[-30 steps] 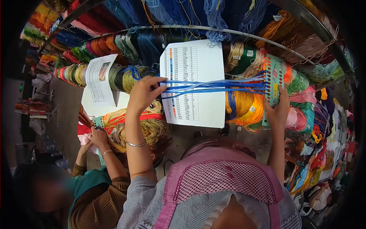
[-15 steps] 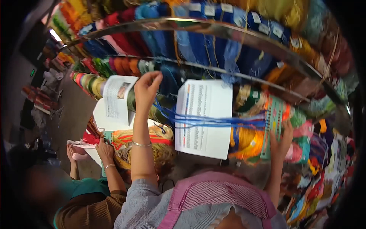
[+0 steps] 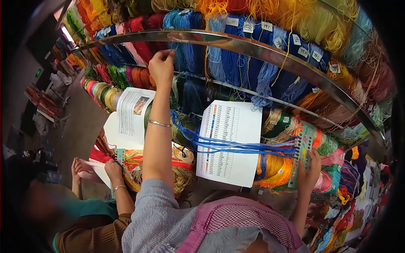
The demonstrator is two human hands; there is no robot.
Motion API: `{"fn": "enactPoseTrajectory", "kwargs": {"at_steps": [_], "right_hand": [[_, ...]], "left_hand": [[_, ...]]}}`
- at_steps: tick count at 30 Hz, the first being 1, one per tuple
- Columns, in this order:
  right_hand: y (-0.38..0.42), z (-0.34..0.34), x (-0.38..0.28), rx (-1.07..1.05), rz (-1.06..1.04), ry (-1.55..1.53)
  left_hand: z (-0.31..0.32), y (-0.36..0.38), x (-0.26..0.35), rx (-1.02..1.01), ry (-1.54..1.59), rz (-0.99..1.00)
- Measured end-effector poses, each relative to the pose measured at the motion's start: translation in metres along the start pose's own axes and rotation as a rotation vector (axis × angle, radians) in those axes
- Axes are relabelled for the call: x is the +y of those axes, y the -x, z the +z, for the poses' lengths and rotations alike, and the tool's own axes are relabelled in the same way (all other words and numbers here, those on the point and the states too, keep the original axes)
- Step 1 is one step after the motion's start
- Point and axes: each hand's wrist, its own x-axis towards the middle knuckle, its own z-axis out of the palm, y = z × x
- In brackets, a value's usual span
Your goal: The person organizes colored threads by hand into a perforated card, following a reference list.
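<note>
My left hand point(image 3: 161, 69) is raised before the hanging red and teal skeins, its thumb and fingers pinched together; anything between the fingertips is too small to make out. A metal bangle point(image 3: 160, 123) circles that wrist. Gripped at its right edge by my right hand point(image 3: 310, 170) is a green punched thread card point(image 3: 302, 145). Blue embroidery threads point(image 3: 244, 146) run from the card's holes leftward across a printed colour chart point(image 3: 230, 164). Their far end bunches near other skeins, left of the chart.
A curved metal rail point(image 3: 228, 40) crosses in front of labelled hanging skeins point(image 3: 236, 55). To the left, a co-worker's hand point(image 3: 113, 170) is at another green card point(image 3: 120, 158) with red threads. White sheets point(image 3: 130, 114) lie above it. More coloured threads point(image 3: 320, 177) hang at the right.
My left hand has moved upward, closer to the rail and hanging skeins, still pinched. My right hand keeps its hold on the card. The whole view has shifted slightly.
</note>
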Motion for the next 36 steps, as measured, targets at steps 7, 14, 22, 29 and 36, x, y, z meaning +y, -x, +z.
{"fn": "enactPoseTrajectory", "kwargs": {"at_steps": [7, 14, 22, 29, 36], "right_hand": [[-0.005, 0.009, -0.006, -0.012, -0.054, -0.01], [-0.012, 0.01, -0.021, -0.023, -0.11, 0.006], [-0.012, 0.016, -0.028, -0.057, -0.139, 0.003], [-0.012, 0.012, -0.04, -0.074, -0.191, 0.007], [-0.007, 0.008, -0.028, -0.071, -0.174, 0.003]], "left_hand": [[-0.009, 0.005, -0.02, -0.092, 0.294, -0.149], [-0.007, 0.012, -0.048, -0.138, 0.333, -0.138], [0.001, 0.038, 0.012, 0.02, 0.374, 0.213], [0.025, -0.004, 0.025, 0.241, 0.048, 0.309], [0.008, 0.003, 0.016, 0.165, 0.023, 0.386]]}}
